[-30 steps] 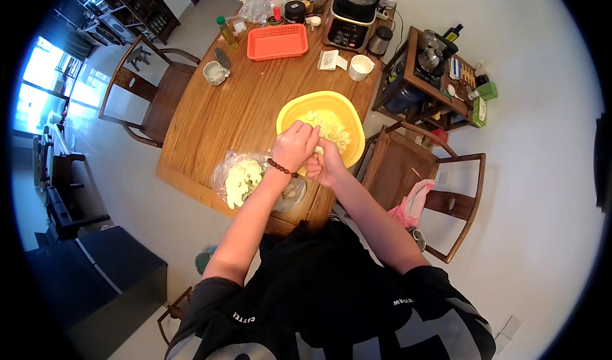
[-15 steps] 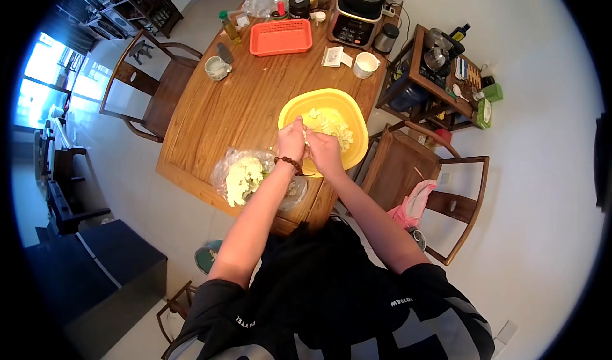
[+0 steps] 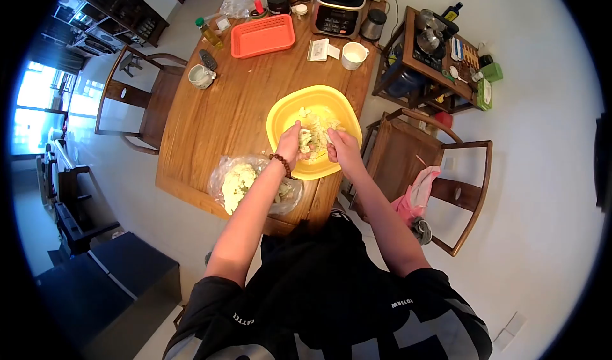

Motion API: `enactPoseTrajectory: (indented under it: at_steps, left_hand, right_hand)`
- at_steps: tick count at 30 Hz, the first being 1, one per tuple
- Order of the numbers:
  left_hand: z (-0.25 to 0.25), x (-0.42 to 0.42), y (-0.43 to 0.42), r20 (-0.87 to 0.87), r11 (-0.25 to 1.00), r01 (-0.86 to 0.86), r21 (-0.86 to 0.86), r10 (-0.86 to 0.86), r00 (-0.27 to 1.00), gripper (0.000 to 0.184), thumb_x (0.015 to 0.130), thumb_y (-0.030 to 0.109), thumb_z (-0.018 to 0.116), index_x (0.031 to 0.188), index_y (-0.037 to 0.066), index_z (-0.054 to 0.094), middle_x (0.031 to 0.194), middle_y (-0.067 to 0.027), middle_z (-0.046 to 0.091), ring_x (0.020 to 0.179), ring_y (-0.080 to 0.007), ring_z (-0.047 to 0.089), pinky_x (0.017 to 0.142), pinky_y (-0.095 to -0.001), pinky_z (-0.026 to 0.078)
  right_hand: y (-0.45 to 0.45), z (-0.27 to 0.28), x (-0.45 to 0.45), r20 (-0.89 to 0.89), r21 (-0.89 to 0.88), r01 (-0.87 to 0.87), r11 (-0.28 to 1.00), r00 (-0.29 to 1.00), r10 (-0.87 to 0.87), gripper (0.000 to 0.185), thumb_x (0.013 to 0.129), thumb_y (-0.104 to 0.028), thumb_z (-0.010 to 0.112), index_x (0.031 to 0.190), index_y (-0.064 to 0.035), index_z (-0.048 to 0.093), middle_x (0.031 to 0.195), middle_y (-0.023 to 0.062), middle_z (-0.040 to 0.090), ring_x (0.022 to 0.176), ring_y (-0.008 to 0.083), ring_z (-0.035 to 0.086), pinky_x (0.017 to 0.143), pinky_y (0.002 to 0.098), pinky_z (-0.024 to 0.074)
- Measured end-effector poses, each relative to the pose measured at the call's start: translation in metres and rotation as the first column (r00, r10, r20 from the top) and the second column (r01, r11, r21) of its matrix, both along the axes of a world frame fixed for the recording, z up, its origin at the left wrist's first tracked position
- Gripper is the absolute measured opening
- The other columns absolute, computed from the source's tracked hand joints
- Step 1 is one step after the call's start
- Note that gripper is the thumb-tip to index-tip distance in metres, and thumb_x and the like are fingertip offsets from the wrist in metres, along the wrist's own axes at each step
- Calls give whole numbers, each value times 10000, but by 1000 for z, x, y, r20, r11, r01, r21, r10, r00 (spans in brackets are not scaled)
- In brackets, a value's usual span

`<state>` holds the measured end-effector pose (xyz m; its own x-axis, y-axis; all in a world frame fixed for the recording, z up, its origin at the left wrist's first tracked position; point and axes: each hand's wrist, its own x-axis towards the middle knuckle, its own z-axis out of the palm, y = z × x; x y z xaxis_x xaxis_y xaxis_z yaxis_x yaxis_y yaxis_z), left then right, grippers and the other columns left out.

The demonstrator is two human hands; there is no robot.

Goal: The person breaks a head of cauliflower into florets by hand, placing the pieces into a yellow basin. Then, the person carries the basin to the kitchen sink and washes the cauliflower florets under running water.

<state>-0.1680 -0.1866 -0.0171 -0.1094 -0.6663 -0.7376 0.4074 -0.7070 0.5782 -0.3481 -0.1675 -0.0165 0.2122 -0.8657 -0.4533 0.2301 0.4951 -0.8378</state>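
Over the yellow basin (image 3: 347,105) both of my hands are at work, a short gap between them. My left hand (image 3: 290,146), with a beaded bracelet at its wrist, grips a piece of cauliflower (image 3: 305,141). Fingers pinched together, my right hand (image 3: 345,151) seems to hold a small cauliflower floret (image 3: 333,129), partly hidden by the fingers. Broken florets (image 3: 317,151) lie in the basin below. Left of the basin, a larger cauliflower head (image 3: 237,184) rests on a clear plastic bag (image 3: 292,197), partly behind my left forearm.
A red basket (image 3: 262,36), a white cup (image 3: 354,55), a patterned mug (image 3: 201,76) and a blender (image 3: 338,15) stand farther back on the wooden table (image 3: 223,117). An oil bottle (image 3: 208,33) is at the far left. Wooden chairs flank the table; one holds a pink cloth (image 3: 415,194).
My hands were together over the basin's near left side; now they are apart, the right one farther right. A cauliflower piece now shows in the left hand. The view has shifted slightly.
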Motion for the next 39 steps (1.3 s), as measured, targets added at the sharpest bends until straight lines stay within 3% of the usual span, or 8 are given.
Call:
enactPoseTrajectory:
  at_steps: [6, 15, 17, 21, 23, 28, 30, 39]
  left_hand:
    - [-26, 1, 5, 30, 993, 88, -78, -85, 996, 233, 1023, 186, 592, 1202, 44, 546, 1044, -59, 525, 876, -155, 580, 845, -417, 643]
    - [-30, -3, 12, 65, 995, 67, -78, -62, 996, 277, 1010, 166, 625, 1229, 20, 539, 1075, -93, 572, 880, -149, 611, 861, -362, 641]
    - [-36, -3, 17, 39, 987, 91, -132, -86, 996, 282, 1014, 153, 615, 1234, -1, 528, 1111, -112, 589, 924, -164, 635, 869, -353, 638]
    - [-43, 9, 20, -73, 978, 120, -168, -134, 988, 299, 1038, 117, 554, 1266, -65, 487, 1215, -173, 612, 1079, -247, 676, 883, -346, 633]
    - [-39, 20, 20, -182, 989, 60, -134, -84, 980, 299, 1047, 111, 524, 1279, -72, 480, 1225, -182, 610, 1100, -277, 674, 900, -364, 626]
    - [-22, 23, 22, -253, 999, 2, -54, -15, 967, 306, 1062, 89, 451, 1317, -81, 457, 1255, -209, 605, 1143, -348, 664, 958, -421, 597]
    - [-26, 22, 22, -315, 996, -13, -93, -17, 949, 334, 1055, 69, 452, 1352, -81, 426, 1269, -216, 602, 1134, -341, 669, 985, -442, 576]
    - [-17, 18, 25, -121, 959, 169, -226, -200, 972, 425, 1045, 66, 503, 1453, 25, 392, 1229, -202, 629, 1070, -274, 692, 920, -374, 600]
  right_hand:
    - [9, -10, -9, -100, 58, 51, 997, 994, -46, 353, 1049, -345, 572, 882, -35, 569, 655, -1, 485, 504, 83, 431, 483, 228, 321]
    - [6, -36, 5, -455, -75, -59, 995, 890, 19, 357, 983, -377, 643, 1024, -23, 650, 725, 16, 582, 605, 89, 515, 548, 244, 406]
    - [6, -43, 7, -651, -342, -276, 898, 759, -15, 433, 934, -383, 694, 1005, 43, 684, 850, 98, 715, 746, 234, 666, 689, 388, 510]
    - [-2, -38, 8, -697, -303, -373, 877, 714, 62, 383, 921, -340, 703, 1005, 34, 696, 833, 98, 711, 764, 211, 668, 696, 367, 510]
    - [-9, -40, 4, -338, 90, -8, 996, 940, 39, 351, 904, -303, 714, 1007, 32, 704, 854, 113, 721, 797, 211, 676, 723, 358, 511]
    - [-16, -55, -7, -547, -220, -346, 912, 818, 178, 356, 903, -288, 722, 1048, 38, 717, 902, 123, 739, 840, 185, 678, 765, 337, 514]
    - [-15, -59, 0, -586, -478, -243, 844, 804, -101, 351, 883, -294, 751, 1052, 13, 727, 900, 140, 735, 834, 180, 681, 751, 336, 515]
    - [-13, -20, 3, -610, -294, -420, 858, 774, 170, 292, 876, -252, 786, 948, 13, 690, 848, 72, 684, 810, 127, 612, 737, 289, 492]
